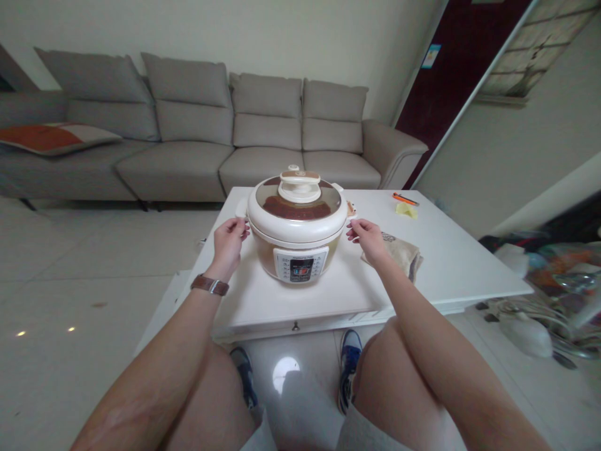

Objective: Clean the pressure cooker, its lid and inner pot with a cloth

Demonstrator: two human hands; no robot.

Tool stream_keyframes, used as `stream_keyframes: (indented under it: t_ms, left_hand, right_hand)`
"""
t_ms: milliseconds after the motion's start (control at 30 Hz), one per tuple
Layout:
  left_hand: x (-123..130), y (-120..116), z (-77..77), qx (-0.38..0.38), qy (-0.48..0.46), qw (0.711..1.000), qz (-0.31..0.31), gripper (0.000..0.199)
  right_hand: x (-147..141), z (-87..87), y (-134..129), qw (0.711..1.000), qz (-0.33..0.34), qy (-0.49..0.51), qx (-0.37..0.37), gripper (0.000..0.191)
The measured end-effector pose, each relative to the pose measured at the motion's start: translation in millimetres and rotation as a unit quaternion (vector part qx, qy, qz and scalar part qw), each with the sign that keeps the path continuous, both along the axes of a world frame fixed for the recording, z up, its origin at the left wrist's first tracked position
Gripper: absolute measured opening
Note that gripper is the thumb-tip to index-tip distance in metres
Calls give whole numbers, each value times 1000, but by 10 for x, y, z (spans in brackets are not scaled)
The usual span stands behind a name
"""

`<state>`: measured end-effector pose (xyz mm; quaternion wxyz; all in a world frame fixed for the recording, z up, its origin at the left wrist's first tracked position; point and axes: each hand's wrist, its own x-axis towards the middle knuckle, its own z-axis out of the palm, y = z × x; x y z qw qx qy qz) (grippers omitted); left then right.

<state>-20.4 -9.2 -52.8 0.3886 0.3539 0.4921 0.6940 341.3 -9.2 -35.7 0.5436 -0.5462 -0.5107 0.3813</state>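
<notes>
A white and beige electric cooker [295, 228] stands upright on the white table. Its lid [300, 199] is on, with a brown see-through window and a white and tan knob on top. The control panel [301, 266] faces me. My left hand [229, 244] is beside the cooker's left side, just below the side handle, fingers loosely bent and apart. At the opposite side, my right hand [367, 239] hovers close below the right handle, also with bent, spread fingers. Neither hand visibly holds anything; whether the left fingertips touch the cooker is unclear.
A folded beige cloth [401, 255] lies by my right wrist on the table [451, 263]. Farther back are an orange pen-like tool [405, 199] and a yellow scrap [406, 210]. A grey sofa [263, 131] stands behind; clutter [539, 332] covers the floor at right.
</notes>
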Motion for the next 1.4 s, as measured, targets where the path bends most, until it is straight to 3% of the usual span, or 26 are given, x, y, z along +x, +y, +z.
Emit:
stream_keyframes:
  t_ms: [300, 633, 1067, 1233, 1400]
  left_hand:
    - [4, 33, 25, -5, 9, 1000, 6, 27]
    - [64, -49, 72, -5, -26, 1000, -14, 38]
    - [34, 5, 50, -8, 5, 1000, -10, 33]
    - [44, -34, 60, -9, -6, 1000, -17, 36]
    - [83, -65, 75, 2, -11, 1000, -24, 43]
  right_hand:
    - [-25, -8, 38, 1000, -22, -11, 6, 52]
    - [-36, 25, -22, 1000, -11, 18, -1, 56]
    - [-11, -28, 50, 1000, -17, -20, -1, 56]
    - [-6, 16, 24, 999, -21, -10, 23, 52]
    - [-35, 111, -81, 996, -66, -18, 61, 45]
